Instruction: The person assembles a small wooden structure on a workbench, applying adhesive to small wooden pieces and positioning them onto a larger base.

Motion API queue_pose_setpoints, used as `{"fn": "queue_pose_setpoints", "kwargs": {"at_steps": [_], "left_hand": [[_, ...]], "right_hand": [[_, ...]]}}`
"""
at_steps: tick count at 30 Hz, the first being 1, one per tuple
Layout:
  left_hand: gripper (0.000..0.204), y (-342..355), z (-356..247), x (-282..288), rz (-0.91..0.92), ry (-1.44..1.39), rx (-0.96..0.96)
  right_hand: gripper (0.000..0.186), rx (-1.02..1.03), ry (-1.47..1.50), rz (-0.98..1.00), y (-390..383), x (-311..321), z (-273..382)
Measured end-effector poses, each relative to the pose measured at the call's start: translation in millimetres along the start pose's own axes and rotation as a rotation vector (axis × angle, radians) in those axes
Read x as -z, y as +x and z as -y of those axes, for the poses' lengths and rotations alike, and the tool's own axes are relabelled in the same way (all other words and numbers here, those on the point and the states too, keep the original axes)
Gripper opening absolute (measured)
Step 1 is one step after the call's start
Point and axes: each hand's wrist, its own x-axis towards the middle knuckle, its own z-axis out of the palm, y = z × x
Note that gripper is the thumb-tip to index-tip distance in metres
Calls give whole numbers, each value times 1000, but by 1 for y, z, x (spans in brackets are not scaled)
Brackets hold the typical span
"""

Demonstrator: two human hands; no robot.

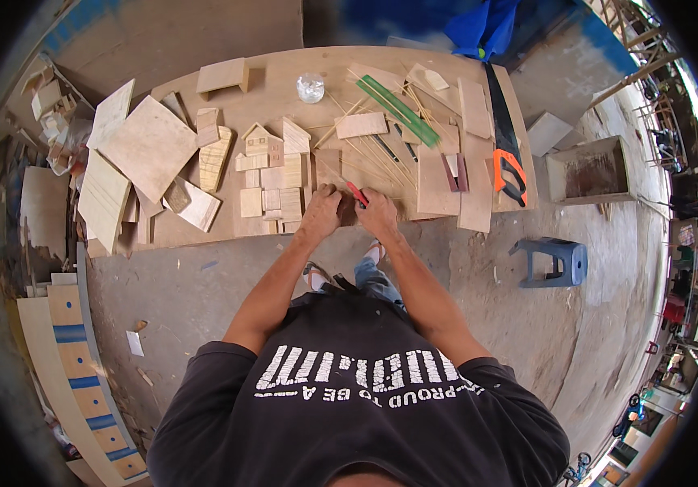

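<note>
At the table's near edge my right hand (377, 214) is closed around a red-handled knife (356, 193), its thin tip pointing away to the left. My left hand (322, 209) is just beside it, fingers curled down at the edge; what they hold, if anything, is hidden. A small wooden board (328, 161) lies beyond my hands. Left of my left hand, small wooden blocks (272, 180) are grouped together, some cut like little house fronts. Thin bamboo sticks (377, 166) are scattered to the right, with a green ruler-like strip (397, 109) across some of them.
A handsaw (509, 174) with an orange and black handle lies at the table's right. Wooden panels (150, 146) are piled at the left. A clear round container (311, 88) stands toward the back. On the floor at right are a blue stool (556, 262) and a wooden box (590, 170).
</note>
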Motion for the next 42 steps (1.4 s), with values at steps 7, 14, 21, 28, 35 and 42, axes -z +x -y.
{"fn": "queue_pose_setpoints", "kwargs": {"at_steps": [7,14,21,28,35,42], "left_hand": [[14,-3,6,-6,-26,-94,-14],[15,0,-5,5,13,-100,16],[15,-1,-2,2,-6,-108,9],[8,-3,-6,10,-7,117,39],[12,-12,-8,13,-109,127,-9],[20,-10,-23,16,-215,158,5]], "right_hand": [[15,25,-18,23,-1,3,3],[17,48,-25,31,0,0,-1],[18,42,-39,35,0,-2,-2],[17,76,6,-67,-2,-5,-5],[16,30,-33,10,-3,4,8],[21,37,-1,-41,-2,-1,2]]}}
